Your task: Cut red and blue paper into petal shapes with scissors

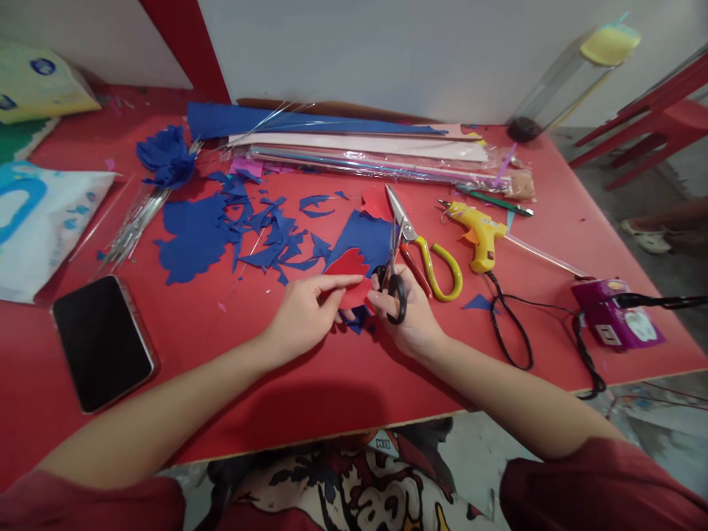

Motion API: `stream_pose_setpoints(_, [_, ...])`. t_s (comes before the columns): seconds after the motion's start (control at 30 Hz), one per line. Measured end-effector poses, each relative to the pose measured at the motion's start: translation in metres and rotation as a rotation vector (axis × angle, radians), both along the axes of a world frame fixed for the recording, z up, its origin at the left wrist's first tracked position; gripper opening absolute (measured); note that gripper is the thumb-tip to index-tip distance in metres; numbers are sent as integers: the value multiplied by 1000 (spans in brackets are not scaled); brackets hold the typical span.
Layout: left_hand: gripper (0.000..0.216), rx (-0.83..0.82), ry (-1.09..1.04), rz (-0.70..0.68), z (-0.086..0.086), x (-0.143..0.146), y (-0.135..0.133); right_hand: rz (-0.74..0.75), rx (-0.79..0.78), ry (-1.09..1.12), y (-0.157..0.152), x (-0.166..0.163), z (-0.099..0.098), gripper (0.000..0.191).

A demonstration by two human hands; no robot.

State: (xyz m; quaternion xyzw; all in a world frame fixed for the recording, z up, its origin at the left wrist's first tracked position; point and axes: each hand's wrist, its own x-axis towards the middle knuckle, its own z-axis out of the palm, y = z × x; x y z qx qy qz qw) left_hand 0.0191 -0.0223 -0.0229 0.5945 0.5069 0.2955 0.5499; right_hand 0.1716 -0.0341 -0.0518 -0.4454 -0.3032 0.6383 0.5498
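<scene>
Between the thumb and fingers of my left hand (310,313) is a red paper cutout (349,267) with a wavy edge. My right hand (412,317) is closed around small black-handled scissors (396,291), their blades pointing up and away from me; its fingertips also meet the lower right of the red paper. Just beyond lie a blue sheet (361,234) and larger scissors with yellow handles (442,273). A second red cutout (377,202) sits partly under the larger scissors' blades. Blue scraps (276,236) are scattered left of my hands.
A yellow glue gun (480,230) with a black cord lies right, near a purple power box (619,313). A phone (102,343), a blue paper flower (169,156) and wire stems (138,221) are left. Wrapped sticks (376,164) line the back; a clear container (569,85) stands back right.
</scene>
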Motion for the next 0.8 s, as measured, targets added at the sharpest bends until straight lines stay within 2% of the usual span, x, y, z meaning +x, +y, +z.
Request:
stream_pose_setpoints(0.2, [34, 71, 25, -82, -3, 2, -6, -31, 32, -70, 1, 2, -1, 44])
stream_pose_setpoints(0.4, [30, 167, 80, -43, -1, 1, -4, -25, 77, -111, 2, 5, 2, 46])
stream_pose_setpoints(0.6, [18, 83, -9, 36, 2, -2, 5, 28, 121, -130, 7, 10, 5, 46])
stream_pose_setpoints(0.7, [5, 47, -98, 103, 1, -4, 10, 47, 137, -133, 8, 11, 5, 46])
stream_pose_setpoints(0.8, [26, -27, -223, 193, 1, -4, 13, 50, 140, -128, 7, 10, 4, 47])
